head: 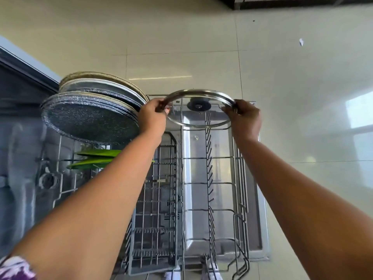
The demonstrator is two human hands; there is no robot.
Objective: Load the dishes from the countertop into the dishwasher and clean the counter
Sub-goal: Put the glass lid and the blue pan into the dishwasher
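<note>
Lid: glass pot lid (199,109) with a metal rim and a dark knob, held tilted over the far end of the pulled-out dishwasher rack (210,178).
Left hand: left hand (153,116) curled round the lid's rim on the side nearest the plates, fingertips pinching the metal edge.
Right hand: right hand (245,118) gripping the opposite side of the same rim, fingers wrapped over the edge.
Rack: wire rack with a row of upright tines running down its middle, standing over the open dishwasher door (260,229); the stretch below the lid holds nothing.
Plates: large dark speckled plates (90,120) standing on edge at the rack's far left corner, just beside the left hand, with paler plates (101,82) stacked behind them.
Green dishes: green plates (94,157) slotted lower down in the rack, beneath the dark plates and partly hidden by the left forearm.
Cutlery basket: grey basket (155,209) seated in the rack's near left part, under the left arm.
Floor: glossy cream tiled floor (302,98) beyond the rack, a small white scrap (301,42) lying well away from it.
</note>
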